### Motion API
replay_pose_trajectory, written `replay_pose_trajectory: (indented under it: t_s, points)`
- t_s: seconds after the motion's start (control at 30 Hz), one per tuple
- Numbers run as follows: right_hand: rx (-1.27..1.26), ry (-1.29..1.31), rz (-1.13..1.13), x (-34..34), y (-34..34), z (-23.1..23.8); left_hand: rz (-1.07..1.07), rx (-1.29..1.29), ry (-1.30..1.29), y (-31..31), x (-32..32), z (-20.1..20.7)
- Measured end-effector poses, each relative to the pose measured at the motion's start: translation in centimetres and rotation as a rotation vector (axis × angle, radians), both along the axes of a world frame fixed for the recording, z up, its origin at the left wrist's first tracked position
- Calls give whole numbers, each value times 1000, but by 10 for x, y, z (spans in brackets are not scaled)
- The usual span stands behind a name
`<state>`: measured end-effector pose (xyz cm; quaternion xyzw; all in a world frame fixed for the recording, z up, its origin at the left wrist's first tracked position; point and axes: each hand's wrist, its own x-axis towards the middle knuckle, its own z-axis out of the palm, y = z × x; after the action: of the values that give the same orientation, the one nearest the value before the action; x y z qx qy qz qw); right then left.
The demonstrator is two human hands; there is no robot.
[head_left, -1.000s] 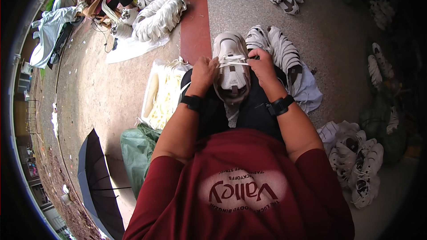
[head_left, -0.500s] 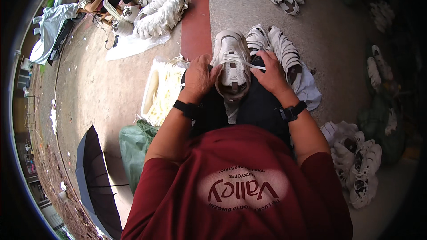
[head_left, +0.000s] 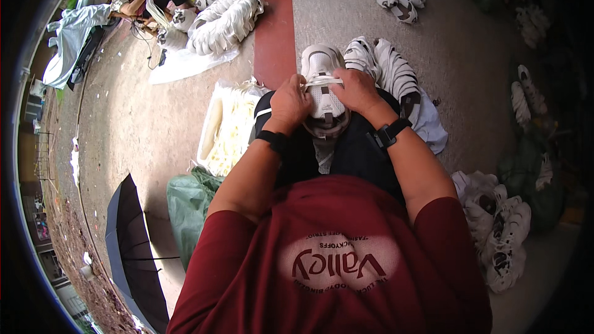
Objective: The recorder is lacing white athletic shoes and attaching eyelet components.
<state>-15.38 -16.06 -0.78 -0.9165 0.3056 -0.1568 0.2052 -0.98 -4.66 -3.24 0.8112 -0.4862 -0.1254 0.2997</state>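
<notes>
A white and beige sneaker upper (head_left: 326, 106) lies between my knees, its toe pointing away from me. Across its front runs a white shoelace (head_left: 323, 81), drawn level between my two hands. My left hand (head_left: 291, 102) is closed on the lace at the left edge of the shoe. From the other side my right hand (head_left: 359, 91) pinches the lace over the right edge. Just beyond my right hand are more white shoe uppers (head_left: 396, 74), stacked in a curved row.
A white container of pale laces (head_left: 232, 124) stands left of my legs, beside a green bag (head_left: 189, 201) and a dark umbrella (head_left: 133, 253). More bundled uppers lie at the right (head_left: 495, 229) and far left (head_left: 226, 21). A person (head_left: 139, 0) sits at the far left.
My right hand has moved left and slightly up, closer to the shoe. My left hand has shifted right, so the hands are nearer each other and the lace span is shorter.
</notes>
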Motion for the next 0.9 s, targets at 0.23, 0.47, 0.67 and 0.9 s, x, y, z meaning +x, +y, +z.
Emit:
replay_pose_trajectory:
  t_s: [0.23,0.47,0.67,0.9]
  points:
    - [-334,-30,232,-5,-30,4,-144,-102,-1,11,15,18]
    - [-304,-45,251,-49,-36,-15,-203,-94,282,35,46,-9]
    - [144,-224,-131,-168,-44,-48,1,-398,662,103,97,-42]
    - [342,-198,-567,-347,-31,-110,435,-146,703,269,165,-74]
